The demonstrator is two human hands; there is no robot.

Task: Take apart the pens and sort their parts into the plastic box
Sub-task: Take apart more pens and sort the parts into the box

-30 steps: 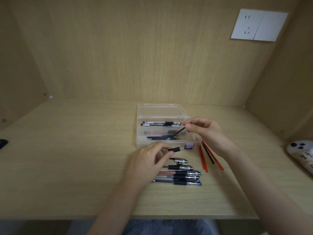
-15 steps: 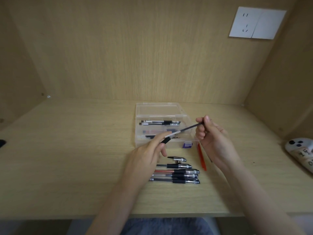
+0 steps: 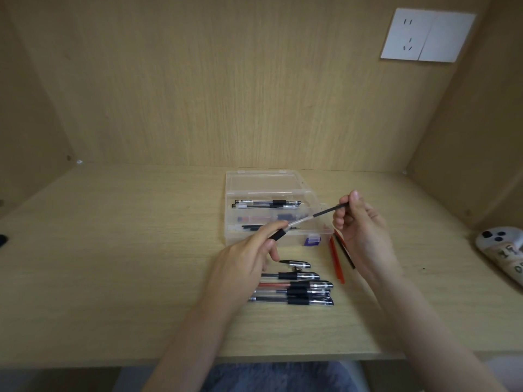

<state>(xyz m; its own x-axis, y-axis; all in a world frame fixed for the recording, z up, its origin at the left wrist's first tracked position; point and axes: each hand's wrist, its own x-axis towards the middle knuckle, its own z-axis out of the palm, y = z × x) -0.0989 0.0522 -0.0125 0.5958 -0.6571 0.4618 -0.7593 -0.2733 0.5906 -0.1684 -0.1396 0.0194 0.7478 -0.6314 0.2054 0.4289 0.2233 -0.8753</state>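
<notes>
My left hand [image 3: 246,261] pinches a clear pen barrel [image 3: 295,222] by its black grip, just in front of the plastic box [image 3: 229,193]. A thin black refill [image 3: 329,211] sticks out of the barrel up and to the right, and my right hand [image 3: 360,230] grips its far end between thumb and fingers. The open box holds pen barrels [image 3: 266,204] in its far compartment, coloured parts in the middle and black refills nearest me. Several whole pens [image 3: 294,291] lie in a row under my left hand, with a loose cap [image 3: 295,263] above them.
Red and black refills [image 3: 336,263] lie on the table right of the pens, partly under my right wrist. A white device [image 3: 502,250] lies at the right edge and a black object [image 3: 2,240] at the left edge. A wall socket [image 3: 427,35] is on the back panel.
My right hand has lifted from the box and shifted right, holding the refill's end. My left hand has risen with the barrel, so the pen now spans both hands.
</notes>
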